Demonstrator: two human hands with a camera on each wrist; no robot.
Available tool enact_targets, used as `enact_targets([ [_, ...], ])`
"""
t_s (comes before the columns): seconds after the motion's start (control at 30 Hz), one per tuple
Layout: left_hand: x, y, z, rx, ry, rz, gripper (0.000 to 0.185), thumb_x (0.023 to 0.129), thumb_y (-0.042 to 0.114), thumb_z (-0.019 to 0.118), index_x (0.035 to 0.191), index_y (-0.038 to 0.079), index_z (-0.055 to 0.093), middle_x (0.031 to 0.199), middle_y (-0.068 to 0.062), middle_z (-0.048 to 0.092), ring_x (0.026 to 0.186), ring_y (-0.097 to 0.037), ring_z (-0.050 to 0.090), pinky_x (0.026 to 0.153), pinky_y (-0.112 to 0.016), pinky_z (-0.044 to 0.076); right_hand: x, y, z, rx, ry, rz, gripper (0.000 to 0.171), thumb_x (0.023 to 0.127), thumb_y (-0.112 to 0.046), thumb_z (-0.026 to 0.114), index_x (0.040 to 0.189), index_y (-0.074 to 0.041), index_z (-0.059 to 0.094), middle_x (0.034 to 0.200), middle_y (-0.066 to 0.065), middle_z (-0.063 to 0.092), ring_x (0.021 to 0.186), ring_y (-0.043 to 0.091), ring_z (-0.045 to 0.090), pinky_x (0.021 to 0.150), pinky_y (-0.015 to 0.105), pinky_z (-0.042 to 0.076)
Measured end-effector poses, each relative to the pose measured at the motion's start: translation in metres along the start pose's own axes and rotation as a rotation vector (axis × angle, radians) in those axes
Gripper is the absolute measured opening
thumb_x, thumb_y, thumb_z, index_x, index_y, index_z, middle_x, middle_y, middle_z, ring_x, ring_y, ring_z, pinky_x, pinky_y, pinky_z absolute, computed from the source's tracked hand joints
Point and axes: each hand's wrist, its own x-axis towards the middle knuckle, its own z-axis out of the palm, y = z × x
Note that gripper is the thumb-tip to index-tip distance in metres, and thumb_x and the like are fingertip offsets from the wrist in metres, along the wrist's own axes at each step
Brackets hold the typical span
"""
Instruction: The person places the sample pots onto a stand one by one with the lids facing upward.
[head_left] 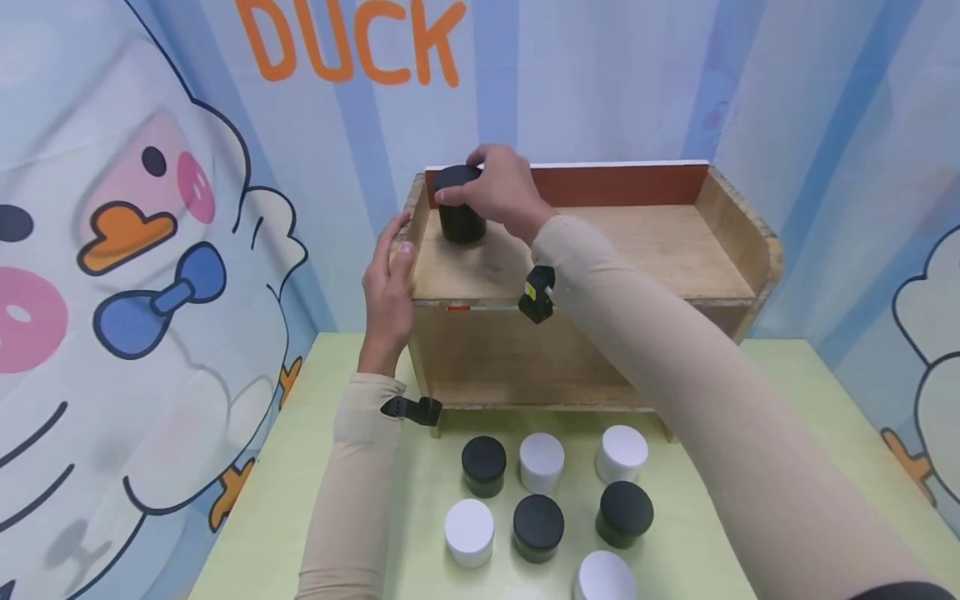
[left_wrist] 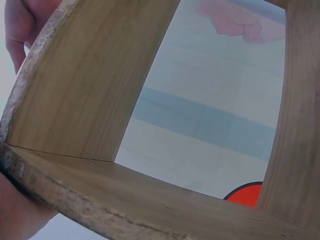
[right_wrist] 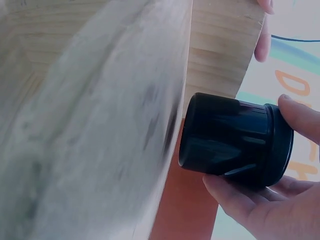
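Black jar (head_left: pixel 460 208) stands far-left on the wooden shelf (head_left: pixel 645 242), right hand (head_left: pixel 501 190) clasping its lid; left hand (head_left: pixel 388 287), fingers straight, steadies the shelf's side. Letting go looks next.

4 black jars (head_left: pixel 460 212), 4 white jars (head_left: pixel 542 461), 1 wooden shelf (head_left: pixel 600 242), 2 hands (head_left: pixel 501 190).
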Motion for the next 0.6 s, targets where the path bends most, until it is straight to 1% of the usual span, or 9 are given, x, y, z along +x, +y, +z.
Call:
enact_targets([
  [0.1,0.001,-0.002,0.000,0.002,0.006,0.007,0.049,0.104,0.037,0.037,0.152,0.030,0.042,0.160,0.006,0.041,0.149,-0.016,0.035,0.123,-0.050,0.026,0.002,-0.001,0.002,0.008,-0.008,0.000,0.063,0.088,-0.031,0.076,0.141,-0.007,0.050,0.138,0.011,0.057,0.111,0.019,0.061,0.093,0.029,0.054],
  [0.27,0.000,-0.001,-0.003,-0.013,0.024,0.014,0.049,0.102,0.039,0.037,0.150,0.031,0.045,0.159,0.006,0.041,0.148,-0.016,0.036,0.122,-0.052,0.027,0.004,-0.003,0.005,0.015,-0.031,-0.010,0.060,0.091,-0.029,0.073,0.140,-0.005,0.049,0.138,0.012,0.056,0.111,0.021,0.059,0.094,0.029,0.054],
  [0.5,-0.002,0.000,-0.001,-0.012,0.015,0.016,0.049,0.102,0.038,0.037,0.149,0.030,0.045,0.158,0.007,0.042,0.149,-0.014,0.035,0.123,-0.050,0.026,0.007,-0.003,0.009,-0.008,-0.009,-0.005,0.057,0.090,-0.029,0.074,0.136,-0.005,0.052,0.134,0.012,0.058,0.108,0.018,0.058,0.089,0.027,0.053],
  [0.6,-0.003,0.000,-0.002,-0.007,0.015,0.009,0.049,0.102,0.038,0.037,0.149,0.030,0.045,0.158,0.007,0.043,0.148,-0.013,0.036,0.122,-0.049,0.027,0.010,-0.005,0.011,-0.023,-0.013,0.004,0.056,0.091,-0.030,0.073,0.136,-0.004,0.052,0.133,0.012,0.059,0.109,0.018,0.059,0.090,0.027,0.053],
])
